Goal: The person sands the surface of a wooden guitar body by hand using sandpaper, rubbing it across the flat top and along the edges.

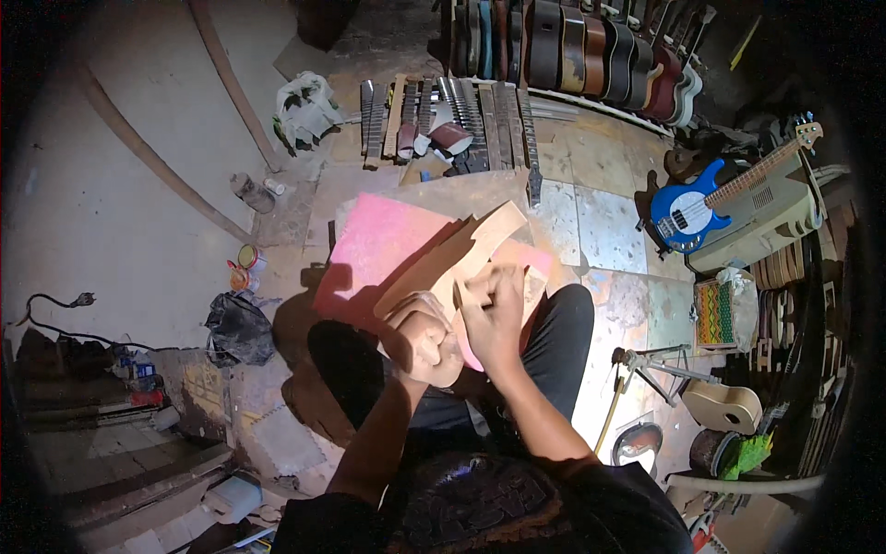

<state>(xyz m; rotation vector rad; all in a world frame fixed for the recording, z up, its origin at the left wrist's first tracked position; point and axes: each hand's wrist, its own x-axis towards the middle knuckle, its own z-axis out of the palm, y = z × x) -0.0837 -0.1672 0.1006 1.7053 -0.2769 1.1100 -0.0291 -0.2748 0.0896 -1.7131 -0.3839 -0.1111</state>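
Note:
A pale, unpainted wooden piece with a curved outline, shaped like a guitar neck (482,234), lies slantwise over my lap. My left hand (415,334) is closed around its near end. Against the right side of the wood, my right hand (494,314) has its fingers curled in and pressed together; whatever they pinch is hidden. Beneath the wood a pink board (369,235) spreads in front of my crossed legs, dusty toward its right side.
Several fretted guitar necks (374,120) lie in a row ahead, with guitar bodies (572,46) racked behind. A blue bass guitar (688,217) leans at right, beyond a metal stand (651,369). On the left are a black plastic bag (238,328) and a can (249,257).

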